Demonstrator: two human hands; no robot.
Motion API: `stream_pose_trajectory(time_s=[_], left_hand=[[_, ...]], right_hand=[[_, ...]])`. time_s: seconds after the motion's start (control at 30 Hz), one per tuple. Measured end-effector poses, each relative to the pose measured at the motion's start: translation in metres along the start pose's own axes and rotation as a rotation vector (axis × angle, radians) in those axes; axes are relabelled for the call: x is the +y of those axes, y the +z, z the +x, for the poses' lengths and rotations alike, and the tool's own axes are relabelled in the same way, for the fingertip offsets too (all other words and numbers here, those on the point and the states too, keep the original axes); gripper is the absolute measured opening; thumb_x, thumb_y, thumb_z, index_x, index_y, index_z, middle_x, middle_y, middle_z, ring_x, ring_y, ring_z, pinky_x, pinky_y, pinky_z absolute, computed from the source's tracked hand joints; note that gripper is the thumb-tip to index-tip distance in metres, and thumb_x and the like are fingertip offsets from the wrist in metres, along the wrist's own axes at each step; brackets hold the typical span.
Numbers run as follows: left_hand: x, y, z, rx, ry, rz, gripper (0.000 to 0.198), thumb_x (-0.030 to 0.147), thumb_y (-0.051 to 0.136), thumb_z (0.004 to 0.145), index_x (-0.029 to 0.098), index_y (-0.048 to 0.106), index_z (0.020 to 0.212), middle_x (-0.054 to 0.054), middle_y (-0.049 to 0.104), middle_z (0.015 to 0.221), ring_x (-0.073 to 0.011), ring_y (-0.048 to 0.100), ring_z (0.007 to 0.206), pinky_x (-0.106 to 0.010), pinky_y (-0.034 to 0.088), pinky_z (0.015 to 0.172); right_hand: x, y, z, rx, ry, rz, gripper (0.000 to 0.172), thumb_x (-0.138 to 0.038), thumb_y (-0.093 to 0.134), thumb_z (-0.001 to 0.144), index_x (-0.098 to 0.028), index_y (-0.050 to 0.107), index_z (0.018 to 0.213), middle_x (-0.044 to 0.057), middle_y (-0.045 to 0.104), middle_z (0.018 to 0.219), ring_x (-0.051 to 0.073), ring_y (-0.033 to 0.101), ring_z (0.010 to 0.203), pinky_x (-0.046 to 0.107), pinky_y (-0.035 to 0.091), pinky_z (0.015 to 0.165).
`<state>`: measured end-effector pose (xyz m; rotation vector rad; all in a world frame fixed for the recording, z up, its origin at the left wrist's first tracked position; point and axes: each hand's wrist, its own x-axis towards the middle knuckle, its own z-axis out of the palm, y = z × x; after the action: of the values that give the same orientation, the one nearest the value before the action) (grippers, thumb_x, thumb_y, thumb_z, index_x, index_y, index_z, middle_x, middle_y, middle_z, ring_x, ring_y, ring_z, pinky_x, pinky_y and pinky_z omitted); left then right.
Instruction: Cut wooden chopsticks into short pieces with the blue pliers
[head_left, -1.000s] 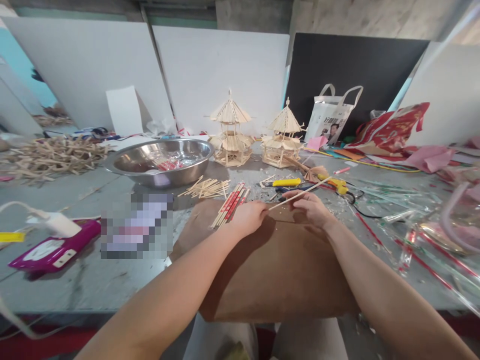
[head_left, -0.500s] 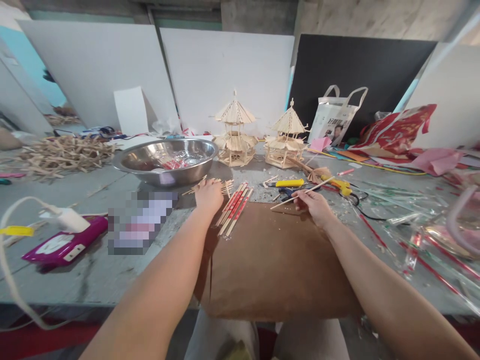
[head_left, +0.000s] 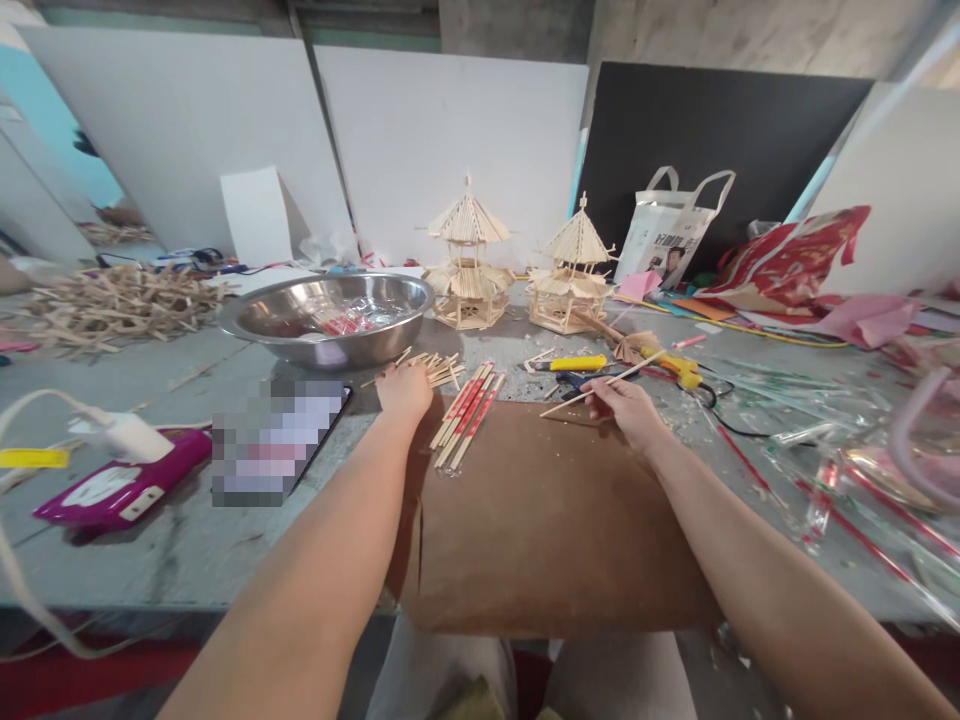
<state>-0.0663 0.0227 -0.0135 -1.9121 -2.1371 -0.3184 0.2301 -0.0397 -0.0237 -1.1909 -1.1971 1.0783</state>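
My right hand (head_left: 621, 402) is closed in a pinch around one thin wooden chopstick (head_left: 637, 367), which slants up to the right over the far edge of a brown board (head_left: 555, 520). My left hand (head_left: 405, 390) rests at a pile of short cut wooden sticks (head_left: 442, 370), in front of a steel bowl. Its fingertips are hidden behind the hand, so I cannot tell whether they grip a stick. Between the hands, several wrapped chopsticks (head_left: 469, 415) with red bands lie side by side on the board. A yellow utility knife (head_left: 577, 364) lies just beyond my right hand.
Two stick-built pagodas (head_left: 469, 255) stand at the back, right of the steel bowl (head_left: 262, 335). A phone (head_left: 322, 430) and a purple power strip (head_left: 142, 480) lie left. Yellow-handled pliers (head_left: 682, 370) and torn plastic wrappers (head_left: 795, 400) spread right; a stick heap (head_left: 120, 305) sits far left.
My left hand has shifted slightly left over the short sticks, uncovering more of the pile. My right hand keeps the chopstick in nearly the same place. The view has moved a little.
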Motion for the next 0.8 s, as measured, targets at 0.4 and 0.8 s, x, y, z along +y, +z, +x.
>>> stream_pose_trajectory(time_s=[0.4,0.8], left_hand=[[0.000,-0.006,0.000,-0.019,-0.045,-0.034,0.024,0.023,0.043,0.069,0.023,0.062,0.084,-0.008,0.060,0.093,-0.0261,0.045,0.094,-0.036,0.036,0.073],[0.001,-0.014,-0.003,0.057,-0.174,-0.060,0.025,0.024,0.040,0.071,0.016,0.062,0.079,-0.012,0.059,0.090,-0.0276,0.044,0.092,-0.038,0.034,0.073]], right_hand=[[0.002,-0.003,0.002,0.013,0.002,0.015,0.037,-0.048,0.061,0.054,-0.015,0.059,0.070,-0.002,0.053,0.056,0.006,0.047,0.044,0.020,0.039,0.044],[0.002,-0.003,0.002,0.018,-0.015,0.031,0.035,-0.048,0.062,0.054,-0.015,0.059,0.069,-0.002,0.053,0.056,0.006,0.047,0.046,0.019,0.040,0.044]])
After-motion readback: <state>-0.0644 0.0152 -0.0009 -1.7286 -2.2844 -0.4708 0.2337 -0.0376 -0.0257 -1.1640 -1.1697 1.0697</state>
